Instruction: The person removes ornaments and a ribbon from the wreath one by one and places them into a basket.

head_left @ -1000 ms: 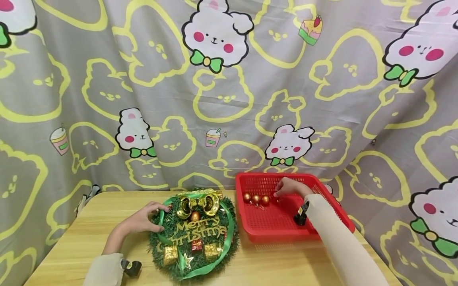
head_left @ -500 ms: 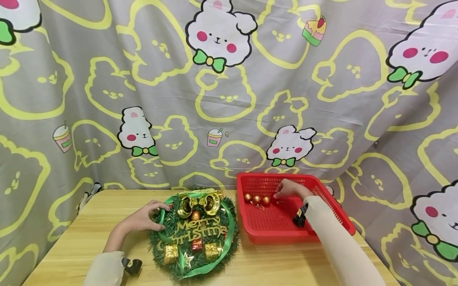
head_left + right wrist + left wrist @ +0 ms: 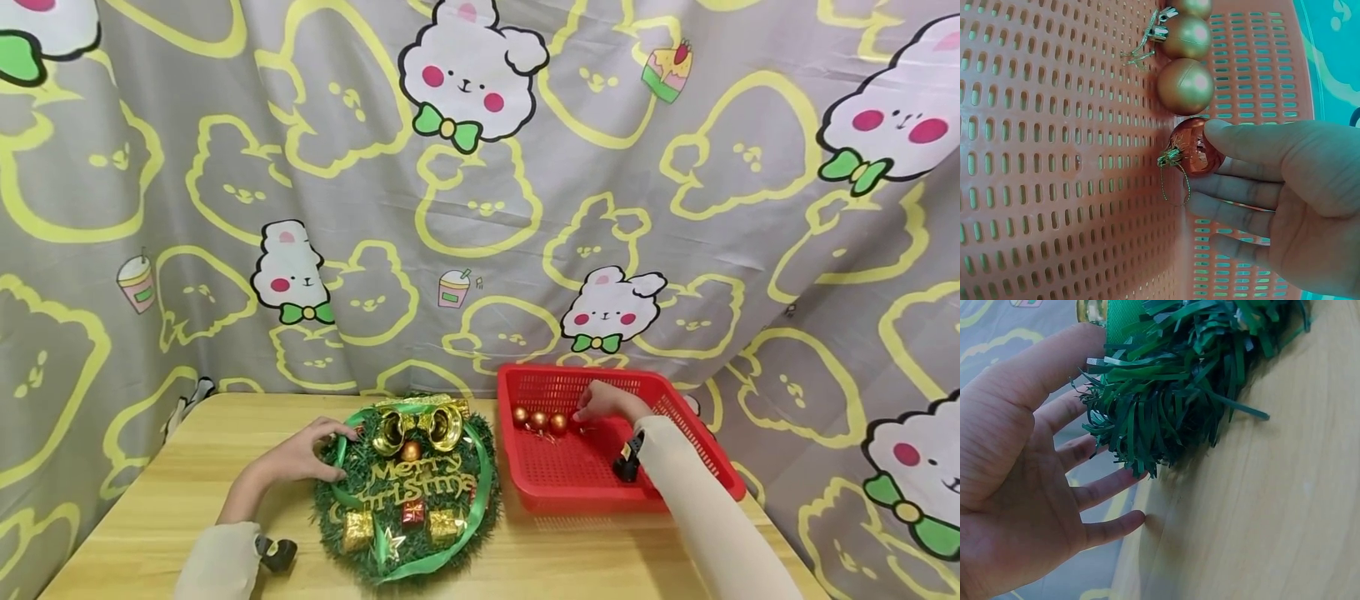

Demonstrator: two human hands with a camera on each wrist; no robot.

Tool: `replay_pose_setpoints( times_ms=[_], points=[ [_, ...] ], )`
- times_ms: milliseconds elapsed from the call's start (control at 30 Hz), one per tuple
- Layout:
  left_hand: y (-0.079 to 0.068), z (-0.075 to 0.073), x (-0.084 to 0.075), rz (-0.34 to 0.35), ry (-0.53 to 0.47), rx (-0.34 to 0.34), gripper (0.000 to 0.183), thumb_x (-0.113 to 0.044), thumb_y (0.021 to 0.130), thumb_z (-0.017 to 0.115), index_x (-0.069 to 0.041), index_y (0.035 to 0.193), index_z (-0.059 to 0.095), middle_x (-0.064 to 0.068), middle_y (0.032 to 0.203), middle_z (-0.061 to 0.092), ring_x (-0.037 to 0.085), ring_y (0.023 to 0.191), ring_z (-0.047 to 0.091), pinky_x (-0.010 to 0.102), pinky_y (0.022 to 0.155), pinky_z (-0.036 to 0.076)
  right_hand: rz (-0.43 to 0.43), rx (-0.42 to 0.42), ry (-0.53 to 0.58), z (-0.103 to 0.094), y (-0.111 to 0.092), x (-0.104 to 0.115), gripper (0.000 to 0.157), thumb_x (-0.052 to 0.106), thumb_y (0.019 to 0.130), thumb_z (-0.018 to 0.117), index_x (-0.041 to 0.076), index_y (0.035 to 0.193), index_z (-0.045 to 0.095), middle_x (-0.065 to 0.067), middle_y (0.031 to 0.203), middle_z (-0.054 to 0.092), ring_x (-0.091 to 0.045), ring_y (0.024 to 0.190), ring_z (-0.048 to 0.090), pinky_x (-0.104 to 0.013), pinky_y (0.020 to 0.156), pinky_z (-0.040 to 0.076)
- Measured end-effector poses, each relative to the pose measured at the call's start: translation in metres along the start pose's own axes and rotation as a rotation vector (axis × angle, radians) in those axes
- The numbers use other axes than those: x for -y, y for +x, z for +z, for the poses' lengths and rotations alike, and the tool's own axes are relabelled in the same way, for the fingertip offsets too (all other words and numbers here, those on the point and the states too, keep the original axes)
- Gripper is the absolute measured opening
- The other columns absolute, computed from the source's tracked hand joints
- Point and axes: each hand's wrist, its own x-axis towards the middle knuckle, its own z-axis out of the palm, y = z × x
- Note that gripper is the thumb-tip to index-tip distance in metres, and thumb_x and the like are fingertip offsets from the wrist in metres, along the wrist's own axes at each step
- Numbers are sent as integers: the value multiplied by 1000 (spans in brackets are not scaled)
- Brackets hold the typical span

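A green tinsel Christmas wreath [image 3: 442, 467] with gold bells, a green ribbon and gold "Merry Christmas" lettering lies on the table. My left hand [image 3: 303, 452] holds its left edge, thumb [image 3: 1054, 359] on one side of the tinsel and spread fingers on the other. Inside a red plastic basket [image 3: 555, 500], my right hand [image 3: 606, 402] pinches a shiny copper-red Christmas ball [image 3: 1194, 147] between thumb and forefinger. A gold hanging loop trails from the ball's cap. Beside it, several matte gold balls [image 3: 1186, 86] sit in a row along the basket wall.
The basket stands right of the wreath on a pale wooden table [image 3: 225, 442]. A grey patterned curtain [image 3: 480, 192] hangs behind and around the table. Black wrist mounts [image 3: 276, 553] are on both sleeves.
Both hands keep nearly the same place and grasp. The head view has shifted slightly, and the wreath and basket stay where they were.
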Motion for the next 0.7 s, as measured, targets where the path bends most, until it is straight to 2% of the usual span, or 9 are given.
replay_pose_setpoints(
  times_ms=[333,533,600,700],
  points=[
    [0,-2,-1,-21,7,-1,55,-15,80,83,-4,129,60,29,138,44,52,126,45,72,103,43,1,0,3,1,2,3,20,14,92,74,-3,82,73,-2,67,63,-12,64,51,-24,62,47],
    [0,-2,-2,-22,8,-2,55,-15,80,84,-5,129,61,28,137,45,51,126,45,72,102,44,44,4,4,1,2,3,18,17,92,75,-1,91,75,-7,79,71,-16,72,61,-36,73,58],
    [0,-2,-2,-22,7,0,55,-15,80,84,-5,129,61,28,137,45,51,126,45,72,103,43,58,7,16,2,3,3,18,17,93,75,-1,92,75,-8,82,72,-18,75,62,-40,77,59],
    [0,-2,-2,-17,6,1,54,-15,80,83,-5,129,61,28,137,45,51,126,45,72,103,43,57,8,21,3,4,3,18,16,92,75,-1,90,74,-8,81,71,-17,74,61,-38,75,57]
  ],
)
